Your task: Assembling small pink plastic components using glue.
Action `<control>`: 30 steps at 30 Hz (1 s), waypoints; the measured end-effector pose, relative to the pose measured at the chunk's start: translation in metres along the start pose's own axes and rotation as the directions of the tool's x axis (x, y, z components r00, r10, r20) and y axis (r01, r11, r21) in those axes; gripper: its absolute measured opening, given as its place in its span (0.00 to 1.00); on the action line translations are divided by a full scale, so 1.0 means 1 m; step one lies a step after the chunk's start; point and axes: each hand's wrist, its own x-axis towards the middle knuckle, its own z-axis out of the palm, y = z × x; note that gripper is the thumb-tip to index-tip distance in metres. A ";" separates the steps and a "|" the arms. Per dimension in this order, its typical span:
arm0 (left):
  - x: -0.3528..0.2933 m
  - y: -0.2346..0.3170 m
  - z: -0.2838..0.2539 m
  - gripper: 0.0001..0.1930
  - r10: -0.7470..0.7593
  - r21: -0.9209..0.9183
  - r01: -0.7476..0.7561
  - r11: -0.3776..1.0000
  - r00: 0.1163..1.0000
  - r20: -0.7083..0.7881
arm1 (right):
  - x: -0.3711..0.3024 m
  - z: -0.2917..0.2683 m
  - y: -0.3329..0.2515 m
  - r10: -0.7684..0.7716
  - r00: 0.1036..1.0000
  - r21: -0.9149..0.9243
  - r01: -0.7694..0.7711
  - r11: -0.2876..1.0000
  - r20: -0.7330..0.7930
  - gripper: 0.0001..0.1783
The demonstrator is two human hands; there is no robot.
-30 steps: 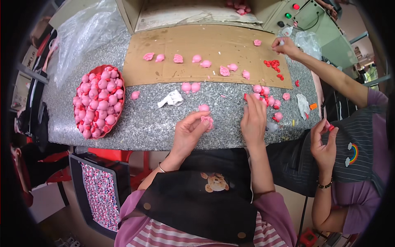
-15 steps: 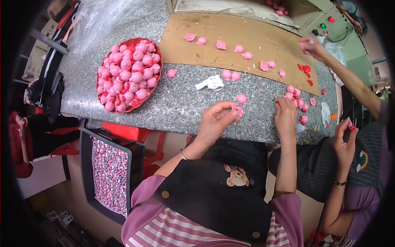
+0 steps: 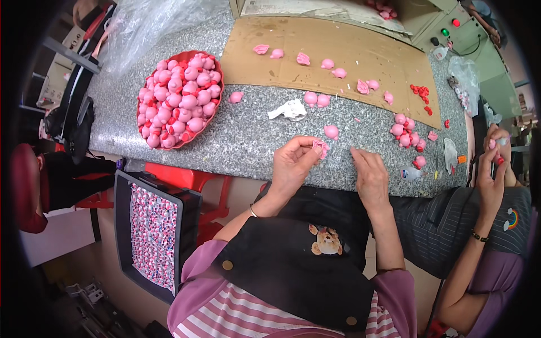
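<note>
My left hand point(image 3: 293, 169) pinches a wrinkled, hollow pink rubber piece point(image 3: 321, 149) between thumb and fingertips, above the front of the speckled grey table. To its right is my right hand point(image 3: 372, 179), back upward, its fingers curled together; whatever they may hold is hidden beneath them. One round pink ball-shaped piece point(image 3: 331, 132) lies just beyond my left hand. Further right sits a small heap of pink balls with red parts point(image 3: 403, 130). A crumpled white cloth point(image 3: 288, 110) rests beyond my left hand.
A red bowl point(image 3: 221, 84) heaped with pink balls stands at left. Pink pieces and red bits point(image 3: 420, 93) lie on a cardboard sheet point(image 3: 248, 67). A black crate point(image 3: 119, 225) holds many small pieces below the table. At right, a co-worker's hands point(image 3: 491, 180) hold small pink and red pieces.
My right hand has drawn back from the heap of pink balls and moved left, toward my left hand. The co-worker's far hand has left the cardboard and joined their other hand.
</note>
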 end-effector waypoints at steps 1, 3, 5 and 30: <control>0.000 -0.001 0.001 0.08 0.009 -0.005 -0.009 1.000 1.000 -0.005 | 0.001 -0.003 0.001 -0.010 0.999 0.016 0.010 1.000 0.045 0.17; 0.000 -0.001 0.002 0.08 0.018 -0.007 -0.018 1.000 1.000 -0.013 | 0.002 -0.007 0.002 -0.022 0.996 0.037 0.019 0.999 0.091 0.19; -0.002 -0.002 0.004 0.08 0.026 -0.010 -0.026 1.000 0.999 -0.023 | 0.003 -0.010 0.003 -0.013 0.993 0.083 0.003 0.997 0.114 0.19; -0.012 -0.009 0.022 0.07 0.169 0.166 -0.171 0.971 0.985 0.022 | -0.004 -0.003 -0.028 0.398 0.906 0.916 -0.274 0.294 0.144 0.15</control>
